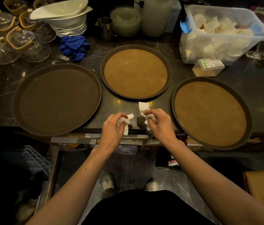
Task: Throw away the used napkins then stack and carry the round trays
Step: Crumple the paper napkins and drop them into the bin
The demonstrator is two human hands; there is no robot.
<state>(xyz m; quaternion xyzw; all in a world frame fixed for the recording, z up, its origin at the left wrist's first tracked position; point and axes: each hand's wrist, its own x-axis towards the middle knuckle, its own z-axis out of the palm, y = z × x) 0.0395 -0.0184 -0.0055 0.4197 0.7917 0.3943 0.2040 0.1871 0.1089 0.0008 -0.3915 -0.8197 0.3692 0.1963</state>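
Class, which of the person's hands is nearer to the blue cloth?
Left. The left hand lies below and slightly right of the blue cloth; the right hand lies farther right.

Three round brown trays [56, 99] [136, 72] [210, 113] lie unstacked; crumpled white napkins [124, 122] [144, 109] sit between them.

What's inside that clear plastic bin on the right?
The clear plastic bin holds white paper pieces above stacked translucent cups. Whatever lies beneath them at the bottom is covered.
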